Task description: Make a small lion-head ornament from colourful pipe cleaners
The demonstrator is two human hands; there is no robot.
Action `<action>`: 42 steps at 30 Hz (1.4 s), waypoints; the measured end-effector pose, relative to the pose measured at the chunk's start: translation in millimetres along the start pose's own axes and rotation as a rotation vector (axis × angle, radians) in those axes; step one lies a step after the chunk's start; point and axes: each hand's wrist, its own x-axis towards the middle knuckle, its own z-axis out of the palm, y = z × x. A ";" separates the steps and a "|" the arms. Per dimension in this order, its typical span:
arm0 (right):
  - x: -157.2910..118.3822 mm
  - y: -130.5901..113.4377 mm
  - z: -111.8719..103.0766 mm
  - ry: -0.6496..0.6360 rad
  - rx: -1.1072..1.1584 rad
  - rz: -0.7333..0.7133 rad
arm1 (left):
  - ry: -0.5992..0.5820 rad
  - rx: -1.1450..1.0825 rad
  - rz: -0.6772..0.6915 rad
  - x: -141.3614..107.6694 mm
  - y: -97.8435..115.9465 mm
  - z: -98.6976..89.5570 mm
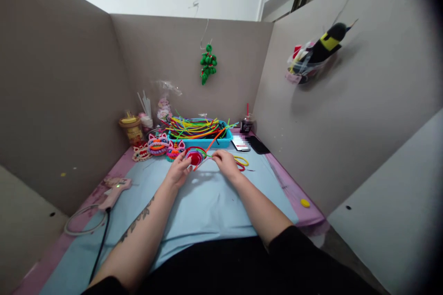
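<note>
My left hand [179, 169] holds a round piece of coiled, fuzzy stems [195, 158], red in the middle with purple, green and orange strands, above the blue cloth. My right hand [224, 162] is closed at the piece's right side, its fingertips pinching the end of a green strand. An orange stem [215, 139] sticks up from the piece between my hands. Beyond them stands a blue basket [204, 143] full of colourful stems. Yellow and red loops [241, 162] lie just right of my right hand.
Finished cat-like pieces [158, 144] sit at the back left. A pink glue gun [116, 193] with a cord lies at the left. A phone [241, 143], a black object [258, 144] and a dark cup [246, 124] are at the back right.
</note>
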 end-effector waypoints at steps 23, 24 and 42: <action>-3.2 -10.8 14.1 -0.005 0.439 0.041 | -0.034 0.307 0.113 -5.2 -6.8 7.4; -3.4 -11.5 14.0 -0.010 0.457 0.051 | -0.038 0.339 0.156 -6.1 -8.2 8.5; -3.0 -12.2 28.2 0.013 0.815 0.528 | -0.246 0.594 0.358 -6.7 -14.8 8.9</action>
